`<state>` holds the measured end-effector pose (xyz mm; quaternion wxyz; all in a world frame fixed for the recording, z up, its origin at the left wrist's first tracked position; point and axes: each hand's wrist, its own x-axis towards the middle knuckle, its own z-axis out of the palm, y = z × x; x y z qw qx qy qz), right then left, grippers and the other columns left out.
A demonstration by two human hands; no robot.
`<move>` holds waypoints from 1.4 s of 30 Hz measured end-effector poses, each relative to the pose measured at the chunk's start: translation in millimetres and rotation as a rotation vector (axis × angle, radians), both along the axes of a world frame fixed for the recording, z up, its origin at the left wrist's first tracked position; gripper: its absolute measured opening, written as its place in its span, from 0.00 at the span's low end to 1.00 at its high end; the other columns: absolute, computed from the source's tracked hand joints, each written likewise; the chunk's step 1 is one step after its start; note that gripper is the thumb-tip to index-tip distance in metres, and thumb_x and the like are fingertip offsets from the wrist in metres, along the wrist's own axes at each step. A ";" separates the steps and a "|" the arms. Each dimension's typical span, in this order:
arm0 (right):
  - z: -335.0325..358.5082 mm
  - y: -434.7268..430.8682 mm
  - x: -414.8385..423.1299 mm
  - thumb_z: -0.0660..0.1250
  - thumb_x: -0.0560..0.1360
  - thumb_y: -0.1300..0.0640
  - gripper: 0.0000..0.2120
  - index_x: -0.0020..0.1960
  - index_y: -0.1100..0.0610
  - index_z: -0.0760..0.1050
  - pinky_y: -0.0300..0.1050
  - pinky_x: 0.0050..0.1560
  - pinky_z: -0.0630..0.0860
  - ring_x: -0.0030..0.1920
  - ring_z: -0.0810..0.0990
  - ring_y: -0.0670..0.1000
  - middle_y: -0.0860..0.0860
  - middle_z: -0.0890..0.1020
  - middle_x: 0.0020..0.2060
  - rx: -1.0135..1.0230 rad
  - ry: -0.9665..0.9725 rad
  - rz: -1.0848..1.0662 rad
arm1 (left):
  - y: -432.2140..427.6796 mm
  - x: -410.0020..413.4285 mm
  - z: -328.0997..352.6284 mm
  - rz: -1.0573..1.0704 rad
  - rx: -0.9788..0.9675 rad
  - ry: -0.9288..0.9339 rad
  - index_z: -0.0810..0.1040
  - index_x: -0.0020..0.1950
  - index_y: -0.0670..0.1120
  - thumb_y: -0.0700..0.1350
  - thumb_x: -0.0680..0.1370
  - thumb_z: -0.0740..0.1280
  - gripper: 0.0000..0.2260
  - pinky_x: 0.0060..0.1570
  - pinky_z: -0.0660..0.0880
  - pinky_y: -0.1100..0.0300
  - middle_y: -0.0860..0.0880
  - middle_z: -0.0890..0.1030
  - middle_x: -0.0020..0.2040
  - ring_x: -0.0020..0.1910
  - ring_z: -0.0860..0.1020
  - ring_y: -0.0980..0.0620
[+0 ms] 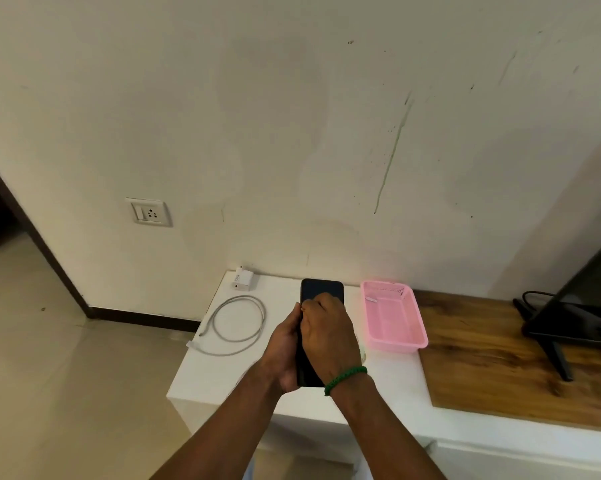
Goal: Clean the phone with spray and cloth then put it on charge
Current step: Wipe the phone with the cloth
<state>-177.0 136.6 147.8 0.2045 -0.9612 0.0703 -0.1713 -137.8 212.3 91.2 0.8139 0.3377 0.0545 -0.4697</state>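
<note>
Nearest us, the left hand point(285, 348) grips the phone point(321, 289) from below, palm under its lower end and thumb along the left edge. The right hand point(330, 337), a green band point(344, 377) at its wrist, lies over the dark screen with its fingers bent down onto the glass. We cannot tell whether they pinch a cloth beneath them. We see no cloth or spray. The phone is held in the air above the white top point(202, 375), its upper end pointing to the wall.

Beyond the hands, a coiled cable point(238, 323) lies on the left and a pink basket point(401, 344) on the right. Behind the cable, the charger point(242, 280) sits at the back corner, unplugged. The socket point(150, 212) is on the wall, well apart to the left.

We judge the main risk to be the grip. Only one hand supports the phone, so a firm rub could push it loose and drop it onto the top or the floor. Damp left in the port before charging could also cause trouble. With the socket so far off, a taut cable might drag the phone from the top.

The charger carries small grey print, too small to read. No brand shows anywhere.
</note>
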 end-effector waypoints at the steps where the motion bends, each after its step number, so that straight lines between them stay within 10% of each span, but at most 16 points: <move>1: 0.4 2.5 -4.6 0.57 0.76 0.61 0.09 0.51 0.60 0.74 0.47 0.47 0.73 0.49 0.74 0.54 0.55 0.75 0.48 -0.002 -0.012 -0.001 | 2.2 -0.6 0.6 -0.010 -0.027 -0.031 0.76 0.66 0.46 0.65 0.76 0.58 0.28 0.70 0.65 0.44 0.41 0.75 0.68 0.67 0.72 0.41; 5: -2.6 8.5 -13.6 0.58 0.74 0.58 0.11 0.42 0.60 0.78 0.43 0.38 0.78 0.38 0.79 0.52 0.54 0.80 0.39 0.025 -0.085 0.006 | 1.5 -6.5 10.1 0.009 0.040 -0.074 0.75 0.67 0.46 0.66 0.76 0.57 0.30 0.69 0.65 0.43 0.41 0.75 0.68 0.68 0.72 0.40; 14: 10.0 -16.7 13.0 0.57 0.77 0.63 0.07 0.47 0.62 0.74 0.36 0.43 0.59 0.48 0.73 0.54 0.54 0.74 0.45 0.024 -0.087 -0.048 | -1.4 -9.7 12.3 0.030 0.061 -0.056 0.77 0.65 0.44 0.62 0.78 0.55 0.27 0.69 0.66 0.43 0.38 0.77 0.65 0.64 0.75 0.39; 34: -3.4 -12.3 -16.0 0.51 0.73 0.56 0.17 0.38 0.59 0.76 0.36 0.35 0.74 0.34 0.77 0.49 0.52 0.79 0.35 -0.058 -0.197 -0.009 | -0.2 -7.7 11.7 0.040 0.060 -0.034 0.84 0.55 0.45 0.63 0.79 0.54 0.27 0.62 0.71 0.45 0.39 0.82 0.56 0.54 0.79 0.41; 42: 7.8 -40.2 9.3 0.61 0.72 0.65 0.06 0.37 0.63 0.75 0.44 0.35 0.67 0.37 0.74 0.55 0.56 0.76 0.36 -0.078 -0.164 -0.065 | -3.2 -16.3 17.6 0.035 0.113 -0.058 0.80 0.59 0.44 0.62 0.79 0.55 0.26 0.52 0.76 0.47 0.40 0.83 0.50 0.46 0.82 0.42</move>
